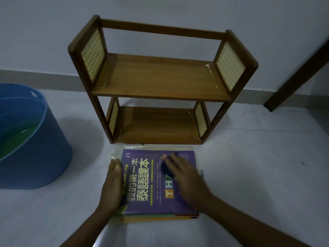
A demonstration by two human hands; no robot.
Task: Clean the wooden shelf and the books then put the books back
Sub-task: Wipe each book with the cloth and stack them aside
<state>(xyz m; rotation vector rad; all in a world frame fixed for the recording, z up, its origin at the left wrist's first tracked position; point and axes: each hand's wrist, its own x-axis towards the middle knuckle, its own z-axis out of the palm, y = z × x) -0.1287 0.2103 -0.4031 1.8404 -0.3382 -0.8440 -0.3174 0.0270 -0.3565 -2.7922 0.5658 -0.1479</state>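
Note:
A small two-tier wooden shelf [160, 79] with yellow perforated side panels stands on the floor against the wall, both tiers bare. In front of it lies a stack of books, the top one a purple book [142, 182] with yellow and white lettering. My left hand [112, 186] lies flat with fingers together along the stack's left edge. My right hand [185, 177] presses a dark blue cloth or sponge [166, 168] onto the purple cover; the hand is blurred.
A blue plastic tub [35, 139] with greenish water stands on the floor at the left. A dark wooden leg or post [299, 68] slants down at the right. A pale floor surrounds the books.

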